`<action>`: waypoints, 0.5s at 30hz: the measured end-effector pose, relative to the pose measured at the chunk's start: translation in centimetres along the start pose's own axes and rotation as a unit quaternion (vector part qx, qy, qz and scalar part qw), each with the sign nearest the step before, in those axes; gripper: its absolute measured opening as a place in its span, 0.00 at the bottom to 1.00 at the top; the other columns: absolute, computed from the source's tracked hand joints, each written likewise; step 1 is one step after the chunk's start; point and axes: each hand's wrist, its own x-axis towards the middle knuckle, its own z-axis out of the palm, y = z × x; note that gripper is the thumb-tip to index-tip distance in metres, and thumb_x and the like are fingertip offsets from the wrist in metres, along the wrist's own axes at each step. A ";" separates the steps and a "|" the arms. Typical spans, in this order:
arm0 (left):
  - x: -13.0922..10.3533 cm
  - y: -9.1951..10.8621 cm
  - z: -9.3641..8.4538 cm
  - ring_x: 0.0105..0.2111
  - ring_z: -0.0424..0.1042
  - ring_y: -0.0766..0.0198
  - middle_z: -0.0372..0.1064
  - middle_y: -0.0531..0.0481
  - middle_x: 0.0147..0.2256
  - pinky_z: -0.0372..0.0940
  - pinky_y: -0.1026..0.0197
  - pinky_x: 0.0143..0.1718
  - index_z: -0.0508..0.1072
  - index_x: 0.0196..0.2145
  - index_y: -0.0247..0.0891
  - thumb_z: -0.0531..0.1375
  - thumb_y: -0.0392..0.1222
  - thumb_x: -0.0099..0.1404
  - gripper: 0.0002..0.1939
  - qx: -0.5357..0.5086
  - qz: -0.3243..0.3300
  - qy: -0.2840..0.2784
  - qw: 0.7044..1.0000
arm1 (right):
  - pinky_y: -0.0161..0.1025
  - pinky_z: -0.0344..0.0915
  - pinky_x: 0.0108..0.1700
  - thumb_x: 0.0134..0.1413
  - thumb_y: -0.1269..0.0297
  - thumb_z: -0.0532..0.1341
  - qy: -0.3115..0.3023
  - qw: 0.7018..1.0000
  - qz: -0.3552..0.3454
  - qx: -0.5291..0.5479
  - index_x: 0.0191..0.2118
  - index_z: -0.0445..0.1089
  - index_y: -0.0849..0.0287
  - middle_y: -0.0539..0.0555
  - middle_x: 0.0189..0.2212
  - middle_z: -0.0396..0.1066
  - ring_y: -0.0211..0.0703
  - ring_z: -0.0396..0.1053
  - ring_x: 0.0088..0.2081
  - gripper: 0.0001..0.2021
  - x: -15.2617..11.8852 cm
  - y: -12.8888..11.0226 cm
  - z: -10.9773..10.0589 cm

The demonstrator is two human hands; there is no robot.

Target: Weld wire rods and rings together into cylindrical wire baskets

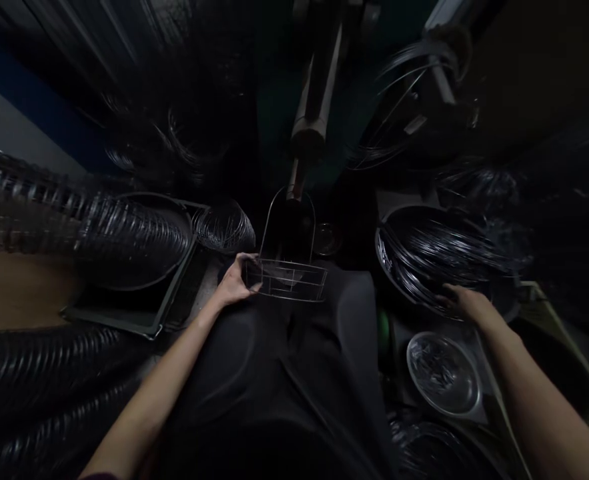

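Dark cloth [279,400] over the person's lap lay nearest the camera, at six o'clock. Just above it, a little below centre, sat a wire frame [293,279], its tall hoop standing toward twelve. The left hand [237,280], at eight, had thumb and fingers parted only by the frame's near end, which they gripped; the opposite end had no hand on it. Held so, the frame could probably tip or swing if that grip slackened.

At twelve, a metal bar [295,180] came down to the hoop's top; whether they touched could not be told. A careless tilt might knock the hoop against it and bend the thin wire.

Between three and four, the right hand [469,307] reached to the near edge of a basin [378,240] heaped with wires [439,240]. Its fingers were partly curled, but whether they had hold of anything was too dark to tell. Those wires lay crossed, so pulling one could drag others along or prick a finger. At four, a shallow bowl [475,387] of small pieces stood beneath that wrist, where a low forearm might upset it.
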 end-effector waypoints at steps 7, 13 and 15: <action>-0.9 0.8 0.5 0.51 0.66 0.54 0.62 0.45 0.44 0.56 0.42 0.57 0.55 0.43 0.40 0.64 0.39 0.50 0.26 0.068 0.057 0.033 0.996 | 0.41 0.62 0.33 0.51 0.72 0.53 -0.060 0.980 -0.142 -0.125 0.41 0.68 0.52 0.64 0.42 0.69 0.49 0.70 0.39 0.13 -2.5 1.5 0.5; 1.9 0.6 -0.4 0.53 0.63 0.52 0.60 0.46 0.42 0.62 0.43 0.53 0.54 0.44 0.41 0.65 0.38 0.51 0.27 0.026 0.174 0.048 0.983 | 0.44 0.67 0.35 0.53 0.72 0.49 0.033 0.957 -0.234 -0.169 0.37 0.68 0.57 0.60 0.33 0.70 0.54 0.69 0.38 0.12 -2.3 2.7 1.6; 3.3 1.2 -0.6 0.54 0.62 0.52 0.60 0.46 0.43 0.61 0.43 0.54 0.54 0.44 0.41 0.65 0.40 0.51 0.27 0.027 0.205 0.038 0.978 | 0.47 0.67 0.36 0.52 0.72 0.48 0.055 0.950 -0.251 -0.179 0.35 0.67 0.57 0.61 0.31 0.70 0.56 0.68 0.36 0.12 -2.4 2.7 2.0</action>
